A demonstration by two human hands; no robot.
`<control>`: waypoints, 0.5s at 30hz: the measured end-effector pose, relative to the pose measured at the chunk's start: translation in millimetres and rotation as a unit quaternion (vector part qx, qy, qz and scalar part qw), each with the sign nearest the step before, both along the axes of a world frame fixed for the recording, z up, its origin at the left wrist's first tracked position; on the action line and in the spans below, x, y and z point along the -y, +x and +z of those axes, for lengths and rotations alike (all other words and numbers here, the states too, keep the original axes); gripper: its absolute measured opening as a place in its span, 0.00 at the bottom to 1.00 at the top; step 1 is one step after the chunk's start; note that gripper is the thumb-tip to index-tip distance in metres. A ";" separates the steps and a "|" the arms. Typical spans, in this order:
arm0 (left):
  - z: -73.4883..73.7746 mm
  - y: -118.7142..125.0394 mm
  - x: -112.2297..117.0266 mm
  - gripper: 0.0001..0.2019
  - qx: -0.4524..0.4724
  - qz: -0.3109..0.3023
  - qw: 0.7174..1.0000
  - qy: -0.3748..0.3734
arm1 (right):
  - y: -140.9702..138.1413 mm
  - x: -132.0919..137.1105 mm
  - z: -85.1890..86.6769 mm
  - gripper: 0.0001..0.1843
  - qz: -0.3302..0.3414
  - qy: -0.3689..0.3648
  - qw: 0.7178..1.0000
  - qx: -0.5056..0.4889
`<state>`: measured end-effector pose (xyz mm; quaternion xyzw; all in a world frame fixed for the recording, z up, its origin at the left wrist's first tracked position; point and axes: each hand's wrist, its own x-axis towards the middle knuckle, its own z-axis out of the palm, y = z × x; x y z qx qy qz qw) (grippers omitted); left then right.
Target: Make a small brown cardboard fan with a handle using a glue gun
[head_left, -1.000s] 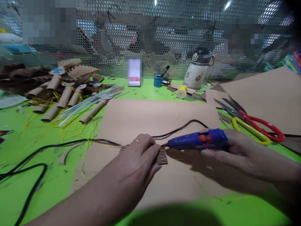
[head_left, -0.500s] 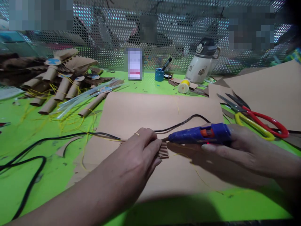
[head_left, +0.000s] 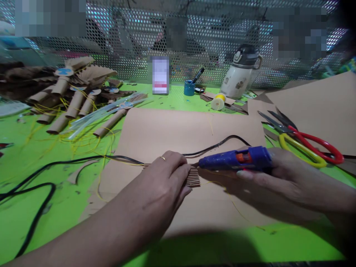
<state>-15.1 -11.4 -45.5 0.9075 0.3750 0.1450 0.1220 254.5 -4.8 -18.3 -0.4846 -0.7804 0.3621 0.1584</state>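
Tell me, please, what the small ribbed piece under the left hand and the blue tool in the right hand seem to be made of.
The ribbed piece looks like brown corrugated cardboard, matt: fine parallel ridges cross it. The glue gun looks like smooth blue plastic with a slight sheen and an orange part; its tip is too small to judge.

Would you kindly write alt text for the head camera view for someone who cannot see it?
A person's right hand holds a blue glue gun with its nozzle at a small corrugated cardboard piece, which the left hand presses onto a brown card sheet on a green table. Scissors lie to the right, cardboard tubes at the far left.
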 end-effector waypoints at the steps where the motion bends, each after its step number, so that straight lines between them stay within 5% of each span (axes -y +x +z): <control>1: 0.1 0.2 -0.1 0.09 -0.003 0.000 1.000 0.007 | -0.7 0.2 -0.3 0.18 0.002 0.001 1.000 -0.002; 15: -4.9 0.2 -1.3 0.11 -0.021 -0.024 0.997 0.065 | 2.1 4.0 -1.5 0.15 -0.001 0.066 0.997 0.032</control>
